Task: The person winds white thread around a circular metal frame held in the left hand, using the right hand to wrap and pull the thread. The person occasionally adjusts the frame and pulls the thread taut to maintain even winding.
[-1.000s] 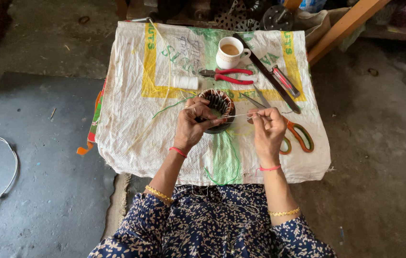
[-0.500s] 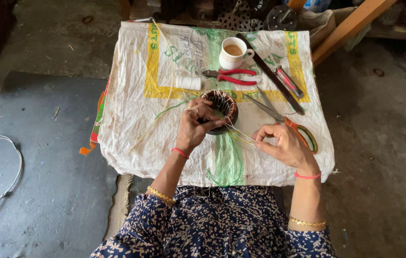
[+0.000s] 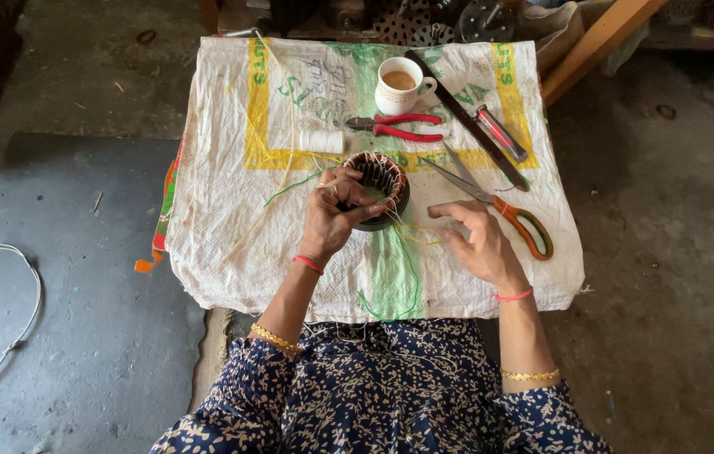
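A round dark motor stator (image 3: pixel 384 175) with copper windings sits on a white woven sack (image 3: pixel 239 227). My left hand (image 3: pixel 333 214) grips its near left rim, with the fingers curled over the edge. My right hand (image 3: pixel 476 242) rests low on the sack just right of the stator. Its fingertips pinch a thin pale wire (image 3: pixel 414 229) that runs back to the stator. A loose green wire (image 3: pixel 414 277) trails toward the sack's near edge.
Orange-handled scissors (image 3: pixel 515 217) lie beside my right hand. Farther back are red pliers (image 3: pixel 403 129), a cup of tea (image 3: pixel 399 84), a white spool (image 3: pixel 321 141), a long dark bar (image 3: pixel 464 118) and a red-handled tool (image 3: pixel 501 133). A white cable (image 3: pixel 12 336) lies on the floor at left.
My right hand drew the wire out to the right and then came back part of the way toward the stator. My left hand stayed on the stator.
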